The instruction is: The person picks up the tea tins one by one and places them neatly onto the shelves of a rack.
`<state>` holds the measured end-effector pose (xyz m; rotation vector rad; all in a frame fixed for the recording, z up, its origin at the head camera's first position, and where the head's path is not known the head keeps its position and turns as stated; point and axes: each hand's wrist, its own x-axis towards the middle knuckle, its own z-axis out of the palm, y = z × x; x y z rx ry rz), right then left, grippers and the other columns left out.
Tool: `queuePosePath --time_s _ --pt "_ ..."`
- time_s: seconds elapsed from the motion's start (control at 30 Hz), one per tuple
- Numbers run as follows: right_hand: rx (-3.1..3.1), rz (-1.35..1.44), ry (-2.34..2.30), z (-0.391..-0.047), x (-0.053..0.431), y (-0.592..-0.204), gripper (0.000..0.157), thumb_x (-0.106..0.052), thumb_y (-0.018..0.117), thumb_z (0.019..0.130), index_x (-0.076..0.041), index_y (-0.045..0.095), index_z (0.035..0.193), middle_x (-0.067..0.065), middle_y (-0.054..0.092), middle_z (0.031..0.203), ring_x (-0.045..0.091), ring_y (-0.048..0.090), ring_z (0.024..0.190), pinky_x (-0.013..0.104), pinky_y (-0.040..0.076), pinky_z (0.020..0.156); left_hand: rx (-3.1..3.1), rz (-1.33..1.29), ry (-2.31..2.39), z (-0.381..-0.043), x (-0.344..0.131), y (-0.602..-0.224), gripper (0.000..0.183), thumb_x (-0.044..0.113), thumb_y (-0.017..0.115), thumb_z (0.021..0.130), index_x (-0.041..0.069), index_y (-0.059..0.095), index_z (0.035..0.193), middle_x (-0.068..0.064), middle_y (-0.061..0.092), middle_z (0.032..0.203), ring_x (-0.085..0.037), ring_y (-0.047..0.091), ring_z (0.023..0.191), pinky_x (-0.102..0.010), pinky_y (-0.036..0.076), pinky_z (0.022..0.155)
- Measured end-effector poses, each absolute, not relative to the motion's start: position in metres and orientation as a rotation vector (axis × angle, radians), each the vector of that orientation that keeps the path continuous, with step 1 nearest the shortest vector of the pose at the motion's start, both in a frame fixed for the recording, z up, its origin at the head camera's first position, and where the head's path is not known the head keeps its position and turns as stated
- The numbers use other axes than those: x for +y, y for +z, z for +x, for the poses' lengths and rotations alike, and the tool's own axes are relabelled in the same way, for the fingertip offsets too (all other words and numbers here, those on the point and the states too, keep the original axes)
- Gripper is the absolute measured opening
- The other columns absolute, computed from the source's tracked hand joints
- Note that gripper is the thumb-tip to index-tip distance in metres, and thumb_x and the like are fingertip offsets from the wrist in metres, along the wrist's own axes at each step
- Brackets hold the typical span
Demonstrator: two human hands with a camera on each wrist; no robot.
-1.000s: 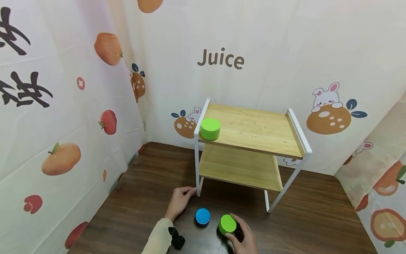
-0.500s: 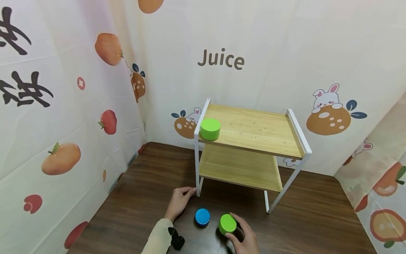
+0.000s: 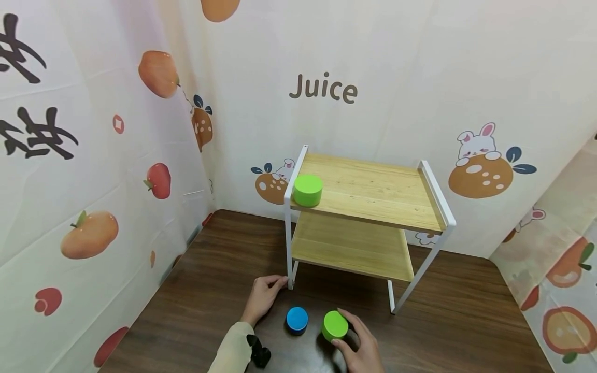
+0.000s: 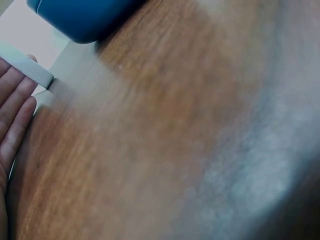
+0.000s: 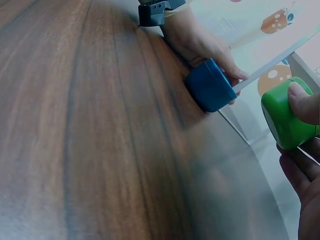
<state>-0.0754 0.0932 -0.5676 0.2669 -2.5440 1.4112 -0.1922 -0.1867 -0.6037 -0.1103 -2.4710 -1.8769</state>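
Observation:
My right hand (image 3: pixel 361 344) holds a small green round container (image 3: pixel 335 325) between thumb and fingers. In the right wrist view, the underside of this green container (image 5: pixel 287 112) shows, raised off the table. To its left, a blue round container (image 3: pixel 297 320) with a lid seam stands upright on the table. My left hand (image 3: pixel 264 297) pinches the foot of the shelf's white left front leg (image 3: pixel 288 243); in the left wrist view its fingers (image 4: pixel 17 107) lie behind the white bar. A second green container (image 3: pixel 308 190) sits on the top shelf's front left corner.
The two-tier shelf has a wooden top board (image 3: pixel 368 184) and a lower board (image 3: pixel 350 246) between white metal frames. It stands on a dark wood table (image 3: pixel 186 311). Printed curtains (image 3: pixel 382 62) enclose the table at the back and sides.
The green container in my right hand has risen slightly. My left hand keeps its place at the shelf leg, and the blue container stays put.

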Motion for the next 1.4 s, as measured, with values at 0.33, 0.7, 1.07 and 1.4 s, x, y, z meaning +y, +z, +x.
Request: queuePosePath --time_s 0.33,0.7,1.07,1.4 --pt "-2.498 0.303 1.376 -0.082 0.091 -0.561 0.070 -0.007 0.093 0.074 -0.022 0.068 0.137 -0.014 0.071 0.129 0.006 0.068 0.118 0.032 0.059 0.094 -2.480 -0.116 -1.870 -0.193 -0.186 -0.603 0.026 0.033 0.068 0.104 0.013 0.084 0.107 -0.005 0.082 0.106 -0.017 0.075 0.100 -0.028 0.061 0.088" --pt "-2.531 0.242 1.419 -0.083 0.089 -0.550 0.071 -0.006 0.093 0.074 -0.031 0.068 0.136 -0.016 0.071 0.130 0.007 0.067 0.121 0.030 0.055 0.101 -2.464 -0.108 -1.892 -0.192 -0.187 -0.603 0.024 0.031 0.069 0.104 0.013 0.084 0.106 -0.005 0.082 0.106 -0.018 0.074 0.099 -0.023 0.058 0.086" --pt "-2.507 0.257 1.399 -0.084 0.089 -0.547 0.073 -0.005 0.093 0.073 -0.029 0.067 0.137 -0.014 0.071 0.131 0.007 0.067 0.122 0.033 0.057 0.100 -2.468 -0.108 -1.872 -0.191 -0.187 -0.606 0.024 0.029 0.067 0.105 0.012 0.084 0.107 -0.006 0.082 0.106 -0.014 0.075 0.097 -0.026 0.061 0.087" --pt "-2.461 0.301 1.353 -0.083 0.091 -0.542 0.072 -0.009 0.098 0.066 -0.028 0.072 0.130 -0.014 0.076 0.125 0.006 0.071 0.115 0.029 0.060 0.093 -2.461 -0.142 -1.837 -0.190 -0.186 -0.603 0.028 0.034 0.067 0.104 0.012 0.084 0.107 -0.007 0.082 0.106 -0.019 0.076 0.102 -0.027 0.060 0.087"
